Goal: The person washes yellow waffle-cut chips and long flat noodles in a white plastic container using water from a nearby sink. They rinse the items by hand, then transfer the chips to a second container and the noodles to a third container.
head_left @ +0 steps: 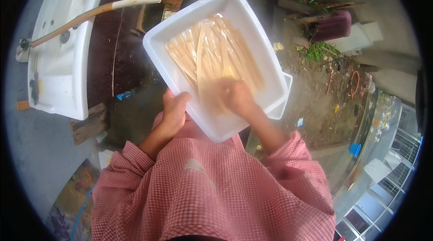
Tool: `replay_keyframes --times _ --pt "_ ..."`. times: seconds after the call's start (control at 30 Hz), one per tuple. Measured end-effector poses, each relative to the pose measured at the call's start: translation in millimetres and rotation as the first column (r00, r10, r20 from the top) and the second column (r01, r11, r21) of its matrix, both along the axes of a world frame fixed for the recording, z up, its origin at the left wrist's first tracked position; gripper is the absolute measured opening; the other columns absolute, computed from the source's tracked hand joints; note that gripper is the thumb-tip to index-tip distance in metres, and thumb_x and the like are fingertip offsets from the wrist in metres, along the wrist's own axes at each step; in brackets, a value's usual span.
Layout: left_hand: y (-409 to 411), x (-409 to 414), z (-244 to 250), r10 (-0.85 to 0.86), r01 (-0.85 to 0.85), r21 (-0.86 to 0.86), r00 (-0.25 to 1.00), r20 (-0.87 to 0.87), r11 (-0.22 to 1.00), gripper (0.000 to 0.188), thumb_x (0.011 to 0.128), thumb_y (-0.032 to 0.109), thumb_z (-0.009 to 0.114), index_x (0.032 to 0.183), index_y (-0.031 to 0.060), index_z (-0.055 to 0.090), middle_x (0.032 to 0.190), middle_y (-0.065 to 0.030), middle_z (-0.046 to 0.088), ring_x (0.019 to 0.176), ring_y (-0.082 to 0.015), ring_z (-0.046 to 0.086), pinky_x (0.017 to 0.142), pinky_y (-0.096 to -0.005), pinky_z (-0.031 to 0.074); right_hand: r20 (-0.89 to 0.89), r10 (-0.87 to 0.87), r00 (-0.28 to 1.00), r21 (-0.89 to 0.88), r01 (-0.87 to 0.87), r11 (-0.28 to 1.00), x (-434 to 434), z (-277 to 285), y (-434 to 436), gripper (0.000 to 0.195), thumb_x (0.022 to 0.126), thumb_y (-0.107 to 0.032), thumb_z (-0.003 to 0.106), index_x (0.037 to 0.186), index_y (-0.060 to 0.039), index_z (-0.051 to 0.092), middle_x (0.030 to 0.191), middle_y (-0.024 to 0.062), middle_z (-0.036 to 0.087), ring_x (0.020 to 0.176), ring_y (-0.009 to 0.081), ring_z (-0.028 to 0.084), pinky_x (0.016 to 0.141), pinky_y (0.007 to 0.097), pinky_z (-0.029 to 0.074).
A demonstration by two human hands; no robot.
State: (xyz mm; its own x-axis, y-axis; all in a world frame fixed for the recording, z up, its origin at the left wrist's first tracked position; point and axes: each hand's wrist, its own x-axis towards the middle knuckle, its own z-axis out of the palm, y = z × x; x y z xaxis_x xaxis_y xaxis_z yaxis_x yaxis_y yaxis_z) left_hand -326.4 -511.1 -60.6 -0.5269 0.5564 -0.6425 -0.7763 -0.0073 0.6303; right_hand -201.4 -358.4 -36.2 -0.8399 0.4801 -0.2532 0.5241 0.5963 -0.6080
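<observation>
A white plastic tub is held tilted in front of me, one corner towards my body. My left hand grips its near left rim, thumb over the edge. Long, flat, pale tan strips lie side by side inside, wet and glossy; their material is unclear. One longer strip crosses on top of the others. My right hand is inside the tub over the near ends of the strips, blurred by motion. A pale yellow piece shows by its fingers, and whether they hold it cannot be told.
Left stands a white sink, with a pale-tipped wooden stick across it. Under the tub's right side, another white container shows. Muddy ground at right bears an orange hose, a maroon cushion-like object and a blue cup.
</observation>
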Motion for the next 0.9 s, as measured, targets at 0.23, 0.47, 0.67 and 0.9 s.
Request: replay_keyframes --times 0.23,0.47,0.67,0.9 --pt "10.1 10.3 0.1 0.014 -0.015 0.044 1.0 0.014 0.999 0.039 0.072 -0.01 0.048 0.111 -0.005 0.052 0.103 -0.008 0.059 0.092 -0.0159 0.058 0.081 -0.028 0.047 0.168 -0.16 0.973 0.365 0.089 0.927 8.6 -27.9 29.9 0.038 0.07 -0.013 0.063 0.106 -0.0089 0.057 0.097 0.0141 0.058 0.085 0.0348 0.06 0.071 0.0429 0.048" --pt "12.3 11.0 -3.2 -0.022 0.022 0.04 1.0 -0.006 0.999 0.041 0.072 -0.009 0.048 0.113 -0.0043 0.051 0.104 -0.0071 0.059 0.093 -0.015 0.057 0.082 -0.0277 0.047 0.071 -0.256 0.964 0.366 0.213 0.906 1.1 -44.6 24.4 0.041 0.069 -0.02 0.066 0.108 -0.0112 0.055 0.098 0.0129 0.06 0.084 0.0329 0.061 0.07 0.0428 0.048" --pt "13.5 9.6 -4.8 -0.024 0.025 0.03 1.0 -0.018 0.999 0.041 0.072 -0.009 0.048 0.113 -0.0042 0.051 0.103 -0.0068 0.059 0.093 -0.0147 0.057 0.081 -0.0272 0.046 0.03 -0.313 0.949 0.329 0.286 0.9 3.7 -60.3 29.3 0.028 0.07 -0.021 0.065 0.095 -0.0103 0.06 0.085 0.0119 0.064 0.076 0.0317 0.062 0.066 0.0412 0.048" --pt "7.2 2.3 -12.3 -0.034 0.035 0.011 0.999 -0.014 0.999 0.04 0.072 -0.009 0.048 0.112 -0.0048 0.05 0.103 -0.0065 0.057 0.092 -0.0141 0.056 0.08 -0.0273 0.046 0.171 -0.573 0.801 -0.307 0.596 0.741 8.2 -33.6 50.7 0.015 0.075 -0.011 0.059 0.088 -0.0019 0.061 0.07 0.0088 0.061 0.07 0.0201 0.062 0.06 0.0321 0.049"
